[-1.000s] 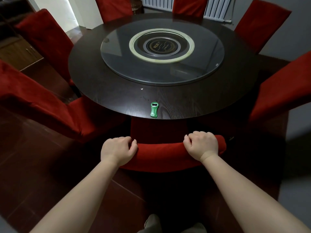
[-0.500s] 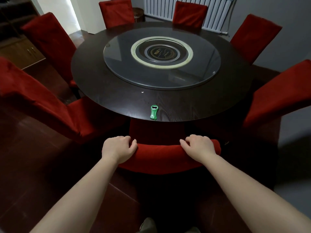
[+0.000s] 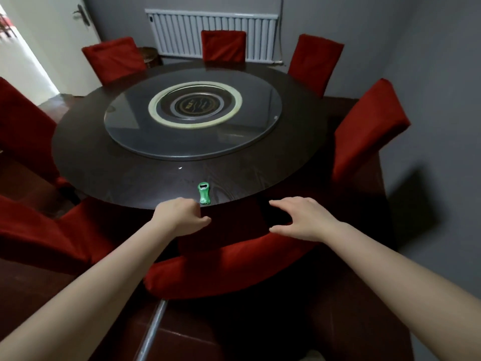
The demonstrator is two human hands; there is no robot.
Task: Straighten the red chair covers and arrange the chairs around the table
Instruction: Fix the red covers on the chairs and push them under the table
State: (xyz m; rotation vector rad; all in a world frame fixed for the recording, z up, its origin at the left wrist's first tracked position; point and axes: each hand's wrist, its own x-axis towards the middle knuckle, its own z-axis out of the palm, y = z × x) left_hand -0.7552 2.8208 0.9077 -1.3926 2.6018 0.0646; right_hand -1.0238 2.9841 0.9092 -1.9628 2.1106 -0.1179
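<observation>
A red-covered chair [image 3: 226,269] stands right in front of me, its seat tucked under the round dark table [image 3: 104,162]. My left hand [image 3: 179,214] hovers above the chair's seat near the table edge, fingers loosely curled and holding nothing. My right hand [image 3: 302,220] hovers beside it, fingers spread and relaxed. Neither hand touches the chair back. More red-covered chairs ring the table: near left [image 3: 39,230], far left [image 3: 20,126], back left [image 3: 114,58], back middle [image 3: 223,45], back right [image 3: 315,61] and right [image 3: 369,128].
A glass turntable [image 3: 192,118] sits in the table's middle. A green bottle opener [image 3: 203,193] lies at the near table edge, just beyond my left hand. A white radiator [image 3: 210,32] hangs on the back wall. A grey wall runs close along the right.
Both hands have let go of the chair back's top and moved forward above the seat. The view has risen and takes in the whole table.
</observation>
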